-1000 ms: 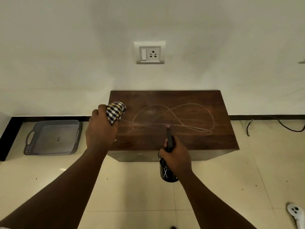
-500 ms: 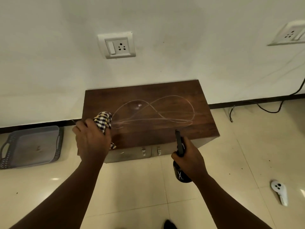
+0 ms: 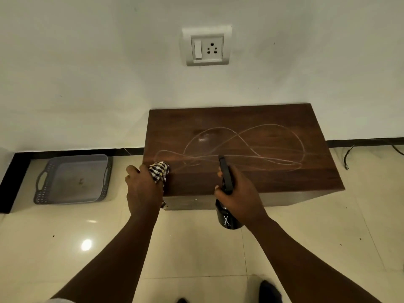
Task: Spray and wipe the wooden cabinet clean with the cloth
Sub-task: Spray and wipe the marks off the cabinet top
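Since the earlier frame the left hand (image 3: 144, 191) had slid the cloth (image 3: 159, 171) down and outward to the front-left corner of the wooden cabinet (image 3: 273, 119), and the head camera had swung so that the wall socket (image 3: 207, 47) sat higher and nearer the centre. That hand was clenched around the bunched checked cloth, whose exposed end pressed on the cabinet top close to its left edge, with a tail of fabric hanging over the front face. At the near edge of the cabinet, the right hand (image 3: 240, 197) gripped a dark spray bottle (image 3: 227, 217) by the neck, nozzle aimed over the top. Whether a finger was squeezing the trigger could not be told. Pale looping streaks (image 3: 247, 149) crossed most of the top, from the cloth across to the right side, and read as chalk-like marks or drying residue. By that evidence the wiping had hardly begun: only the left corner was under the cloth, while the middle and right remained marked and the rear strip looked bare. More spraying and full passes across the top seemed to be left. A grey tray (image 3: 43, 184) lay on the floor well to the left.
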Demonstrator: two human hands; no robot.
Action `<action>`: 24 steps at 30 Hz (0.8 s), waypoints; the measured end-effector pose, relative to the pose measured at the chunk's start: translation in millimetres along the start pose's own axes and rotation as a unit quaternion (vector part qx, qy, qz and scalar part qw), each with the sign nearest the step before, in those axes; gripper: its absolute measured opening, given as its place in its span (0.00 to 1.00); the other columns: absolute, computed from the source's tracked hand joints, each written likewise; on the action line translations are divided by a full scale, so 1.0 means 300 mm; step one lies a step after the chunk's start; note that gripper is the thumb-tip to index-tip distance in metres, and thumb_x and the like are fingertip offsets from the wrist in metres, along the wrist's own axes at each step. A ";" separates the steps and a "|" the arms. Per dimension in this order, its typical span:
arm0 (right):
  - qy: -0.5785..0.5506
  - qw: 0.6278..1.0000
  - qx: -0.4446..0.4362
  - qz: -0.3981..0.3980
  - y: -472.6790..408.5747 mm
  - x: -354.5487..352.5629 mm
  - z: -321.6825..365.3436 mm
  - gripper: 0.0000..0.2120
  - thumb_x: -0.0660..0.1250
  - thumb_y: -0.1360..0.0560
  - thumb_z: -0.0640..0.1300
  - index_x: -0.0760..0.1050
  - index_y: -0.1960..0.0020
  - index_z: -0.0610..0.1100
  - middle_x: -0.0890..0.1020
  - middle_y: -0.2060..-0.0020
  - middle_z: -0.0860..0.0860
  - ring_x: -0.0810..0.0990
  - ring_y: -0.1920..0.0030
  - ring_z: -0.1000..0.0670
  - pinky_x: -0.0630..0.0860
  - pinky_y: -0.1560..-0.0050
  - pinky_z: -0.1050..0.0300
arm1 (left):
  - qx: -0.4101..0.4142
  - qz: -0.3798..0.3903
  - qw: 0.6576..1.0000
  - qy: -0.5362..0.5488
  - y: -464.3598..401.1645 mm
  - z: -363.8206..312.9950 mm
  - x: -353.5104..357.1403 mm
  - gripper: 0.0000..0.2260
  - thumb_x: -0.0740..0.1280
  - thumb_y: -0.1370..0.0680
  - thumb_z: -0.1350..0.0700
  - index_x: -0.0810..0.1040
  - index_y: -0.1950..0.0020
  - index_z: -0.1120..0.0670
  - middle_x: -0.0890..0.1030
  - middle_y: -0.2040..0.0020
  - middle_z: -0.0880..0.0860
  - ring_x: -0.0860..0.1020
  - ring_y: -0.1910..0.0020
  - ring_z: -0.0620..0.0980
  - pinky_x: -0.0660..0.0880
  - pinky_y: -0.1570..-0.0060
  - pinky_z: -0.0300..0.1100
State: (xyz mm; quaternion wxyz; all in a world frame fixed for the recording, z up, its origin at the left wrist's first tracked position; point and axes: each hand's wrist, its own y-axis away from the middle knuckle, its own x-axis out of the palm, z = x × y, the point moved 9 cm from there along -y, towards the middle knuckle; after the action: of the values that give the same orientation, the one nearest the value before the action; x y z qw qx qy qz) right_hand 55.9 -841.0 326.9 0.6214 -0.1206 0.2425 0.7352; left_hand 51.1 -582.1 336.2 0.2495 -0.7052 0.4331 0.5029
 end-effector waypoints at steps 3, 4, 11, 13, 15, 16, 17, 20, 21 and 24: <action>-0.062 0.998 0.001 -0.003 -0.032 0.037 0.006 0.14 0.69 0.33 0.49 0.74 0.47 0.54 0.81 0.54 0.51 0.80 0.55 0.50 0.79 0.53 0.55 | -0.011 -0.013 1.000 0.007 -0.037 0.014 0.042 0.18 0.69 0.24 0.55 0.70 0.38 0.59 0.70 0.42 0.61 0.73 0.46 0.60 0.75 0.54 0.53; -0.075 0.997 -0.001 0.004 -0.039 0.052 -0.002 0.15 0.68 0.33 0.51 0.74 0.47 0.55 0.81 0.53 0.51 0.81 0.54 0.50 0.79 0.51 0.54 | -0.013 -0.016 1.000 0.006 -0.049 0.016 0.060 0.16 0.68 0.24 0.56 0.70 0.39 0.59 0.71 0.43 0.61 0.73 0.46 0.61 0.75 0.54 0.53; -0.091 0.995 -0.014 0.032 -0.071 0.047 -0.073 0.19 0.66 0.35 0.54 0.72 0.44 0.60 0.81 0.52 0.51 0.81 0.53 0.51 0.81 0.50 0.50 | 0.014 -0.084 0.996 -0.036 -0.135 -0.060 0.109 0.11 0.63 0.23 0.63 0.72 0.42 0.63 0.73 0.46 0.66 0.73 0.48 0.67 0.71 0.54 0.58; -0.088 0.995 -0.017 0.041 -0.087 0.023 -0.101 0.20 0.66 0.34 0.53 0.72 0.43 0.60 0.81 0.52 0.51 0.81 0.55 0.51 0.81 0.51 0.48 | 0.023 -0.098 0.994 -0.044 -0.214 -0.117 0.126 0.11 0.64 0.24 0.60 0.72 0.44 0.64 0.73 0.46 0.67 0.74 0.49 0.68 0.72 0.52 0.59; -0.093 0.994 -0.017 0.048 -0.108 -0.014 -0.131 0.20 0.67 0.34 0.52 0.71 0.43 0.61 0.80 0.50 0.51 0.81 0.56 0.51 0.82 0.53 0.48 | 0.022 -0.114 0.992 -0.045 -0.300 -0.196 0.152 0.12 0.65 0.23 0.58 0.72 0.45 0.65 0.74 0.46 0.69 0.74 0.48 0.70 0.71 0.50 0.60; -0.099 0.994 -0.015 0.052 -0.115 -0.029 -0.138 0.20 0.67 0.34 0.51 0.71 0.43 0.61 0.80 0.50 0.51 0.81 0.56 0.50 0.82 0.53 0.48 | 0.015 -0.125 0.991 -0.040 -0.339 -0.228 0.159 0.13 0.64 0.23 0.57 0.72 0.45 0.66 0.74 0.46 0.69 0.74 0.47 0.70 0.71 0.49 0.60; -0.107 0.993 -0.010 0.053 -0.128 -0.057 -0.160 0.20 0.67 0.34 0.51 0.71 0.42 0.60 0.80 0.51 0.51 0.81 0.57 0.50 0.81 0.53 0.47 | 0.007 -0.135 0.990 -0.034 -0.376 -0.274 0.184 0.13 0.64 0.22 0.55 0.73 0.45 0.66 0.75 0.46 0.69 0.74 0.47 0.70 0.71 0.49 0.60; -0.115 0.992 -0.015 0.051 -0.163 -0.137 -0.195 0.21 0.67 0.34 0.52 0.72 0.42 0.56 0.81 0.57 0.52 0.81 0.58 0.50 0.81 0.53 0.44 | -0.011 -0.149 0.988 -0.023 -0.444 -0.404 0.244 0.14 0.63 0.22 0.54 0.74 0.46 0.64 0.77 0.45 0.68 0.75 0.46 0.69 0.72 0.48 0.59; -0.113 0.992 -0.018 0.051 -0.174 -0.162 -0.201 0.21 0.67 0.35 0.53 0.72 0.42 0.56 0.81 0.56 0.53 0.81 0.58 0.51 0.81 0.52 0.44 | -0.009 -0.147 0.989 -0.023 -0.450 -0.454 0.264 0.13 0.64 0.22 0.55 0.74 0.45 0.64 0.76 0.44 0.67 0.75 0.45 0.68 0.72 0.48 0.59; -0.112 0.993 -0.019 0.044 -0.212 -0.269 -0.228 0.23 0.66 0.35 0.54 0.72 0.40 0.54 0.78 0.62 0.57 0.79 0.60 0.54 0.80 0.52 0.47 | 0.078 -0.126 0.989 -0.023 -0.434 -0.703 0.350 0.11 0.62 0.23 0.61 0.74 0.44 0.65 0.76 0.44 0.68 0.74 0.46 0.68 0.71 0.50 0.58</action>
State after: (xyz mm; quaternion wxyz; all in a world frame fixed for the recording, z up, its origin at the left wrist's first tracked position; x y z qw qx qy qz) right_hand 125.2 -937.8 294.1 0.6093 -0.0384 0.1623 0.7752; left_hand 279.8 -720.8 306.0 0.3750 -0.7205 0.3728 0.4486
